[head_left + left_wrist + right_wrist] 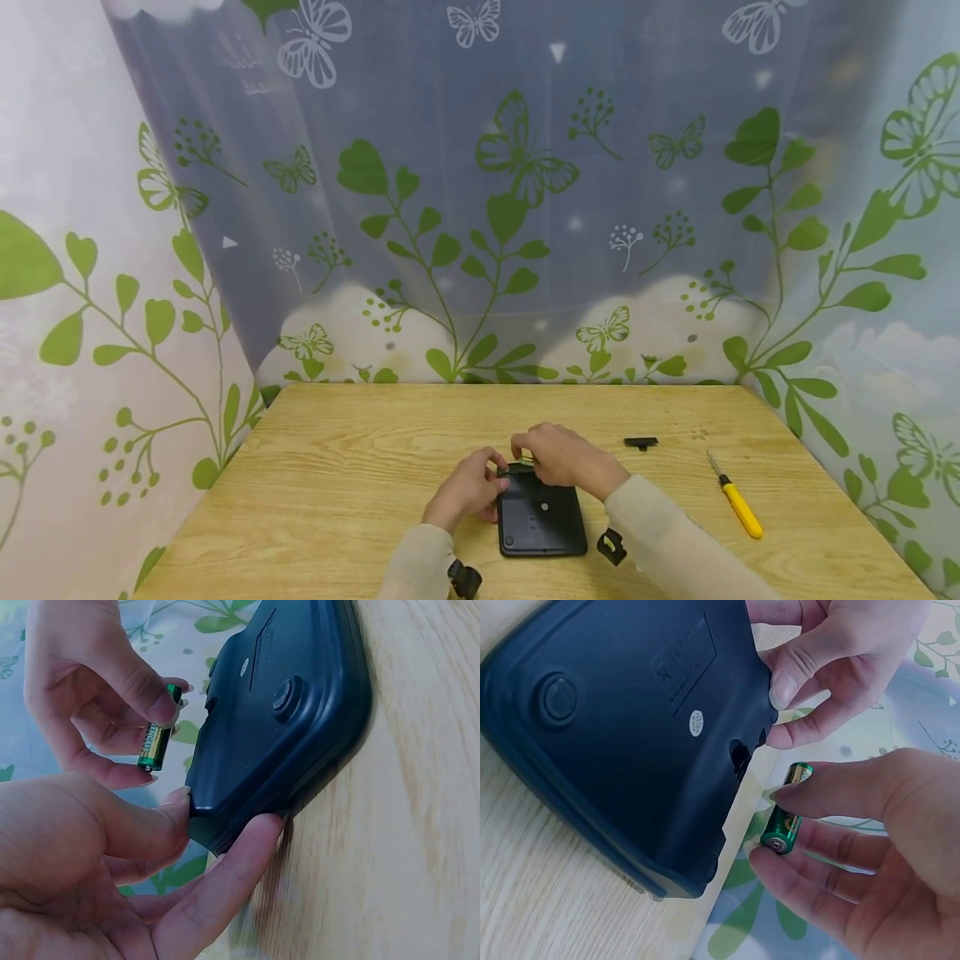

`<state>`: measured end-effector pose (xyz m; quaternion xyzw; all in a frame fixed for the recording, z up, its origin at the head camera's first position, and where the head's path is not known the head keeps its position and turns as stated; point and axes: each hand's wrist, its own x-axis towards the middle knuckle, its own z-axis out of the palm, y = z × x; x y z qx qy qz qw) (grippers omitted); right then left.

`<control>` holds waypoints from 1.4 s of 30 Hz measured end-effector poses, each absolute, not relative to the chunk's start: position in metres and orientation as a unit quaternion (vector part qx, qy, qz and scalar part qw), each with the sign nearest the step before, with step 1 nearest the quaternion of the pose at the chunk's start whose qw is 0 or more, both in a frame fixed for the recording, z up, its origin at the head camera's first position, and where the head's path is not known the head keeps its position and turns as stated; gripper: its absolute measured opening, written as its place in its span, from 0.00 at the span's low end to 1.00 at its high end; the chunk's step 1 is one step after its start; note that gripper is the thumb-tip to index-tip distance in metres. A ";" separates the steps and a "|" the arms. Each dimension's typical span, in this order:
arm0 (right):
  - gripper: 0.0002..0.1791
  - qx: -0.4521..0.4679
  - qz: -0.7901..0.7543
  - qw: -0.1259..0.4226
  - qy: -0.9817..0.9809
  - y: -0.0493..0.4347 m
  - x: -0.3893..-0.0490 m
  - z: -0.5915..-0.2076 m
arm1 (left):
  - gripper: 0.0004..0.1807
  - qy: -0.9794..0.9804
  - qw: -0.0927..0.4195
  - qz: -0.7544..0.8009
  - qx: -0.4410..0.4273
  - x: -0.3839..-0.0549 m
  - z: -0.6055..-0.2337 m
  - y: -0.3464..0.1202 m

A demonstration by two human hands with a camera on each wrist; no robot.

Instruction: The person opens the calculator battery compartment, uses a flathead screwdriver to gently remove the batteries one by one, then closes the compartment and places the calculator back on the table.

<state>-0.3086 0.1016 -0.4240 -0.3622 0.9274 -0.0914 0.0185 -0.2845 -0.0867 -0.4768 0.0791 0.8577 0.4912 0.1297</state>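
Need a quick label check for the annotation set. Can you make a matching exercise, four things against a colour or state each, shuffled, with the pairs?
Things:
1. battery
2. black device
3. screwdriver
4. small loose part

Colour or state:
A. yellow handle, lying on the table
B. held near a corner by the left hand
C. black, lying untouched to the left of the yellow handle
D. green, pinched in the right hand

Pairs: 1-D, 2-B, 3-A, 4-C
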 end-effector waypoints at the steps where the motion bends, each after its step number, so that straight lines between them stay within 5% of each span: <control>1: 0.15 -0.366 -0.092 0.017 0.926 0.102 -0.309 -0.424 | 0.10 0.858 0.130 0.491 0.079 -0.285 -0.477 -0.087; 42: 0.20 -0.377 -0.087 0.033 0.922 0.115 -0.309 -0.421 | 0.10 0.855 0.137 0.494 0.077 -0.283 -0.473 -0.088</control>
